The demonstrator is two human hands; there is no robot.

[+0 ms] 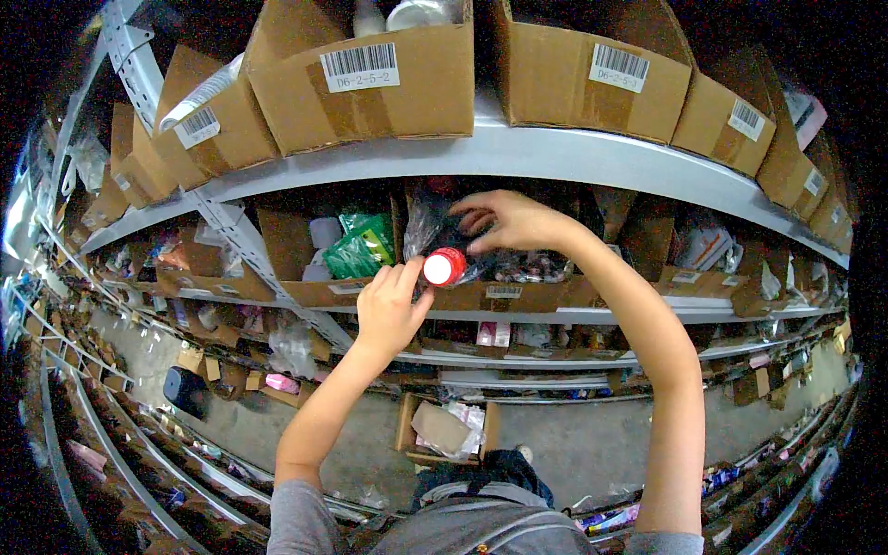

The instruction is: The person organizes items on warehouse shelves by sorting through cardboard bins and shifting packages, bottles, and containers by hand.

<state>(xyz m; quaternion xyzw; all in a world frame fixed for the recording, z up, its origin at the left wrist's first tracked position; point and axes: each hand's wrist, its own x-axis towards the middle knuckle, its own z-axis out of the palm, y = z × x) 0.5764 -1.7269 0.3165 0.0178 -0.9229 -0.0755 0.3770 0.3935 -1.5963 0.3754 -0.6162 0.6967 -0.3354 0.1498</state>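
Near the middle of the head view, my left hand (387, 307) is closed on the side of a small red cylinder (446, 266) with a round white end facing up. Its lower part is hidden in the cardboard bin (546, 298). My right hand (520, 222) reaches over the same bin with fingers curved and thumb apart, above dark contents. I see nothing held in it. Clear plastic wrap (425, 225) bunches at the bin's left side. Plastic-bagged items (532, 268) lie below my right hand.
A bin on the left holds green packets (359, 248). Labelled cardboard boxes (370, 97) stand on the shelf above, behind a metal beam (555, 153). An open carton (404, 424) with papers sits on the floor by my feet. A dark blue container (185, 390) stands at lower left.
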